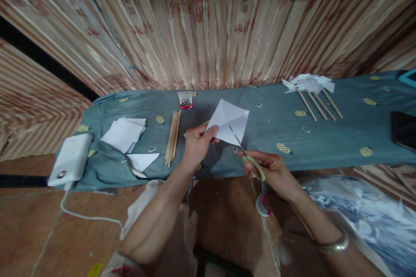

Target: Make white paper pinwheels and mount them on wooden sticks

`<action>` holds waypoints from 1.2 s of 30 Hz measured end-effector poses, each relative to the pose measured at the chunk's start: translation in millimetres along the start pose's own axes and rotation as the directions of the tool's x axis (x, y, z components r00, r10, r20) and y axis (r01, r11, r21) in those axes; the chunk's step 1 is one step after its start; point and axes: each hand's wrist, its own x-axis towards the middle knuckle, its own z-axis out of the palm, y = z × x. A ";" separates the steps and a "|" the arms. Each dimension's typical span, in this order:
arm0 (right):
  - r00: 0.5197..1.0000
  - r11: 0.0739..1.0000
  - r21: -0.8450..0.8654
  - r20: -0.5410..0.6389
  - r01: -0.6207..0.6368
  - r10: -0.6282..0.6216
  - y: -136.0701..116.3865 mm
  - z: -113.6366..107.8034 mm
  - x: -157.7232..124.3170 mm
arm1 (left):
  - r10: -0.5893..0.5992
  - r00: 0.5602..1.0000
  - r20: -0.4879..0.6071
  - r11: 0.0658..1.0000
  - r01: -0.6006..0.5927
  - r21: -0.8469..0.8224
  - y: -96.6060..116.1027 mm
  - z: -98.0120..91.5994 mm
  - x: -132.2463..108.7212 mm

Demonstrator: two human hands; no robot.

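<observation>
My left hand (199,142) pinches the left corner of a square white sheet of paper (229,119), which shows fold creases and is held above the cloth. Green-handled scissors (255,165) are gripped in my right hand (269,169), their blades lying at the paper's lower corner and pointing toward its middle. Left of my left hand lies a bundle of thin wooden sticks (173,138). Just behind the sticks stands an open small red-and-white box (186,101) with shiny metal pins in it.
A bluish-green cloth (269,134) covers the narrow table. White paper squares (125,133) and a folded piece (143,161) lie at left, beside a white power bank (70,159) with a cable. Several paper pinwheels (310,83) on sticks rest at right, near a dark device (403,130).
</observation>
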 end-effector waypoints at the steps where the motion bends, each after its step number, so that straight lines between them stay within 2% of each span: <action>1: 1.000 1.000 0.007 0.000 0.001 -0.001 -0.1 0.1 -0.1 | 0.000 1.000 0.001 1.000 0.000 0.001 -0.2 0.0 0.0; 12: 1.000 1.000 -0.006 0.003 0.022 -0.022 -1.1 -0.4 -0.3 | 0.008 1.000 0.016 1.000 -0.008 -0.017 -0.7 0.5 -0.5; 17: 1.000 0.998 0.057 -0.022 -0.010 0.012 -1.5 1.4 -0.1 | 0.004 1.000 0.012 1.000 -0.004 -0.017 -0.7 0.9 0.2; 26: 0.999 0.997 0.053 -0.003 -0.049 0.050 -0.1 1.2 1.4 | -0.013 1.000 -0.001 0.999 0.013 -0.043 -2.4 1.5 1.3; 31: 0.986 0.990 0.047 0.109 -0.133 0.127 -4.2 -3.2 -0.6 | -0.031 0.999 -0.044 0.998 0.028 -0.058 1.2 -2.5 2.9; 34: 0.961 0.982 0.016 0.211 -0.188 0.180 -6.2 -15.9 -2.1 | -0.068 0.994 -0.088 0.991 0.058 -0.120 4.5 -7.7 5.2; 36: 0.960 0.982 0.008 0.209 -0.191 0.185 -5.8 -27.3 -1.2 | -0.086 0.992 -0.095 0.987 0.072 -0.142 6.5 -10.7 5.7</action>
